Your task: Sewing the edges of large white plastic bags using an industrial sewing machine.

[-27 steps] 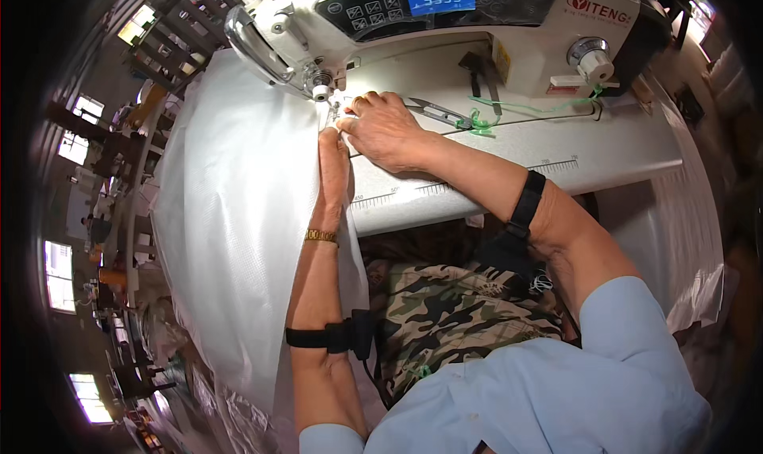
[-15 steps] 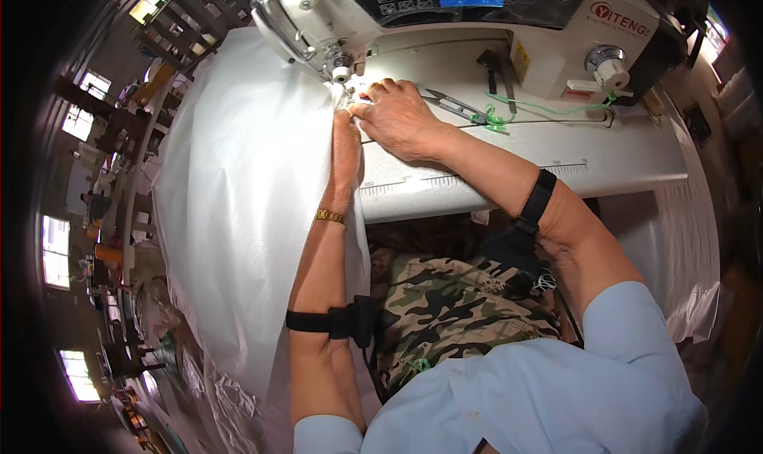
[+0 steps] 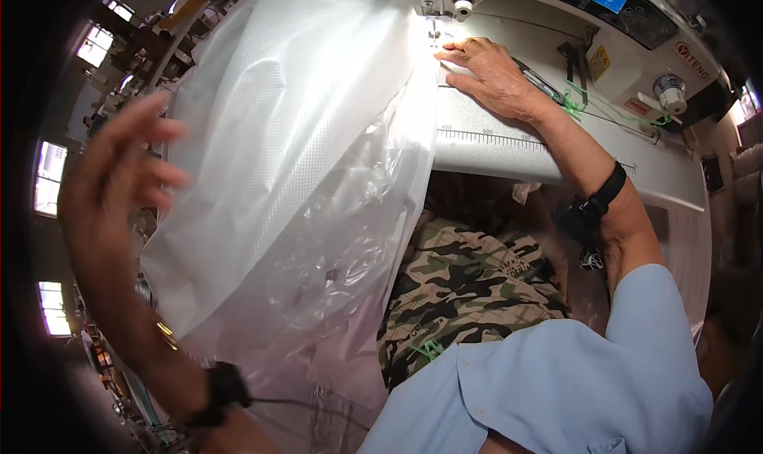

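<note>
A large white woven plastic sheet (image 3: 238, 120) lies under the needle area of a sewing machine (image 3: 434, 34) and hangs toward my lap, with thin clear film (image 3: 342, 208) along its near side. My right hand (image 3: 497, 77) rests on the machine bed, its fingers stretched out to the sheet's edge beside the needle, thumb apart. Off to the left, my left hand (image 3: 131, 160) is raised over the sheet's outer side. It is blurred by motion, but its curved fingers are apart and nothing shows in them.
Thread snips (image 3: 540, 82) with green cord (image 3: 572, 100) lie on the bed right of my right hand, near a dark metal tool (image 3: 574, 69). A ruler scale (image 3: 489, 136) runs along the bed's front. A black band with a cable (image 3: 226, 390) circles my left forearm.
My left hand has left the sheet's edge at the needle and swung far left. The view has shifted, and more clear film shows. My right hand stays by the needle, its fingers now more spread.
</note>
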The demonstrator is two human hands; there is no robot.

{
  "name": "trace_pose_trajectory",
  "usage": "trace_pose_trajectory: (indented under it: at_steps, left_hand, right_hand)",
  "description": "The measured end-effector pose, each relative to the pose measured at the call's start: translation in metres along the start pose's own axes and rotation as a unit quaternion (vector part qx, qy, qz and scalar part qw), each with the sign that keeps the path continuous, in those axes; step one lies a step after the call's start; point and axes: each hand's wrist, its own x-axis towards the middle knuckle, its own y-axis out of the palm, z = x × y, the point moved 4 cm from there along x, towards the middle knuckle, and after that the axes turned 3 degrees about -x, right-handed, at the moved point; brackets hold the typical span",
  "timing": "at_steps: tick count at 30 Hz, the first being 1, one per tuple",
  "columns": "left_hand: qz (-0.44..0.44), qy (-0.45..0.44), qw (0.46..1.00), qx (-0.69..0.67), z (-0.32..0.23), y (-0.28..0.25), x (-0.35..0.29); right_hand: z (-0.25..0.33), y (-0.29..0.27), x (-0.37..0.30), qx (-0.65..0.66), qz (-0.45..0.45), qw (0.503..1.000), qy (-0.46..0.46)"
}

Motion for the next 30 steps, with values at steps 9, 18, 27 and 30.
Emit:
trace_pose_trajectory:
  at_steps: [9, 18, 27, 30]
  left_hand:
    - [0.065, -0.043, 0.994, 0.079, 0.252, 0.019, 0.083]
    - [-0.007, -0.05, 0.981, 0.188, 0.236, 0.135, 0.054]
    - [-0.002, -0.154, 0.978, 0.141, 0.242, 0.067, -0.057]
    - [-0.213, -0.158, 0.96, 0.091, 0.25, -0.038, -0.117]
  right_hand:
    - [0.0, -0.011, -0.003, 0.023, 0.001, 1.0, -0.02]
    - [0.017, -0.013, -0.004, 0.061, -0.012, 0.998, -0.03]
    - [0.014, -0.008, 0.012, 0.025, -0.099, 0.993, -0.051]
    - [-0.007, -0.016, 0.01, -0.032, -0.121, 0.99, -0.059]
